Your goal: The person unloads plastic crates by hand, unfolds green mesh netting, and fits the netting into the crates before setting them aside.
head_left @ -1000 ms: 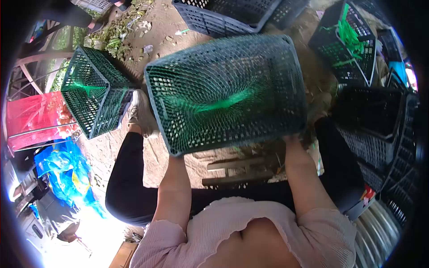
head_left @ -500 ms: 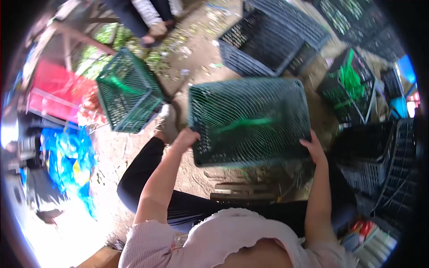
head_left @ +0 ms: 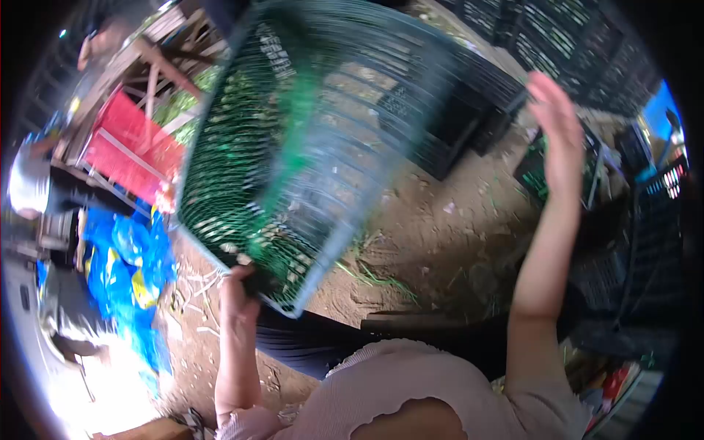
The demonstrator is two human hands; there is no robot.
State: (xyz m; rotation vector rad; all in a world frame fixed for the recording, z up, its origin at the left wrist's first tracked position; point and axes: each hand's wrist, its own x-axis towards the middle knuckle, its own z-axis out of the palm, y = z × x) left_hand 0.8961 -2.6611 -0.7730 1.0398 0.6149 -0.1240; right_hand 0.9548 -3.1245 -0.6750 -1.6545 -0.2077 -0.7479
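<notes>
Rn, the L hand (head_left: pixel 238 293) is clamping the near short rim of the green mesh crate (head_left: pixel 334 253), w/ the thumb showing on top. The R hand (head_left: pixel 557 117) is hanging open in the air to the R, fingers extended & pointing up/away, not touching the crate. The crate is tilting over the ground (head_left: pixel 455 235), its near corner pointing toward the lap & its far end running up to the top edge of view; it's blurring, so can't tell if any part is touching down. Bright green netting (head_left: pixel 293 150) is running lengthwise across it.

Beyond the crate's R side, a black crate (head_left: pixel 473 110) is sitting on the ground, & a dark crate w/ green stuff (head_left: pixel 534 172) is sitting nr the ground's R edge. Green strands (head_left: pixel 378 280) are lying just R of the near corner, wooden slats (head_left: pixel 418 323) closer to the lap. Toward the ground's L edge, blue plastic (head_left: pixel 128 249) w/ yellow patches is lying below a red sheet (head_left: pixel 128 143); another person (head_left: pixel 33 176) is showing at far L, v. blurry.
</notes>
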